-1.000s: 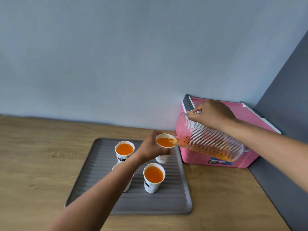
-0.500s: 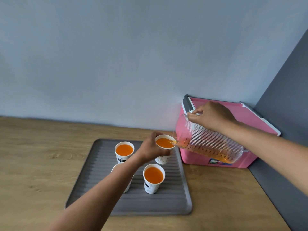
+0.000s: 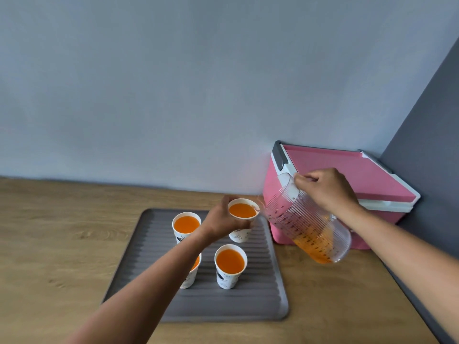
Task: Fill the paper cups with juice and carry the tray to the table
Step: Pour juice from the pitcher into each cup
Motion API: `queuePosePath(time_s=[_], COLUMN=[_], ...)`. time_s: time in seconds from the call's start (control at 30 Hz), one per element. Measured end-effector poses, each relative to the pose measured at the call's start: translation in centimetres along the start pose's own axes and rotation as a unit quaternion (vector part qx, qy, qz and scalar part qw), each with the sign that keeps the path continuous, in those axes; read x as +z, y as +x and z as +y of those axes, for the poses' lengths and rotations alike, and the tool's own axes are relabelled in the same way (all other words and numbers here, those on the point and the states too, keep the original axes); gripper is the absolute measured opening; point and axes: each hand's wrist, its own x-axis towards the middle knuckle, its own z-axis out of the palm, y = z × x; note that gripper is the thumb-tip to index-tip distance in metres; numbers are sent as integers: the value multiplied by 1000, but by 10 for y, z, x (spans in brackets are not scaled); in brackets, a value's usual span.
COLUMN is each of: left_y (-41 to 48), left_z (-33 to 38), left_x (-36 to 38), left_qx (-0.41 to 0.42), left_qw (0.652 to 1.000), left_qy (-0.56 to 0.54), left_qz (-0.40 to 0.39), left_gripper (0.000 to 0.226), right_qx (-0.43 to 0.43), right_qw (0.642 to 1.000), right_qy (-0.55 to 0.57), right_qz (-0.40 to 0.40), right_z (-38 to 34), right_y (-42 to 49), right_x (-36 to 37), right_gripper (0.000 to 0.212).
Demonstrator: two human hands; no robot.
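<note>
A grey ribbed tray lies on the wooden counter with several white paper cups of orange juice on it. My left hand grips the far right cup, which is nearly full. My right hand holds the clear ribbed jug by its handle, tilted less steeply, its spout just right of that cup's rim. A little juice sits in the jug's low end. Another full cup stands at the far left, one at the near right. My left forearm hides most of the near left cup.
A pink cooler box with a white rim stands against the wall right behind the jug. A dark grey wall closes the right side. The wooden counter stretches away to the left of the tray.
The jug has tipped back toward upright and the juice has run to its bottom. The pour into the held cup has stopped. My left hand stays on that cup.
</note>
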Motion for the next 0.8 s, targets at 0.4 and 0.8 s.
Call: queuePosePath(time_s=[0.4, 0.8], left_y=[7, 11], left_z=[-25, -48], left_x=[-4, 3], left_qx=[-41, -114], left_qw=[995, 984], left_qy=[89, 136], left_qz=[24, -23], left_gripper=[79, 85], right_qx=[42, 67], right_qw=[982, 974], right_qy=[170, 205], right_qz=[75, 75], right_z=[26, 39], right_y=[-29, -50], right_x=[24, 28], right_gripper=[49, 37])
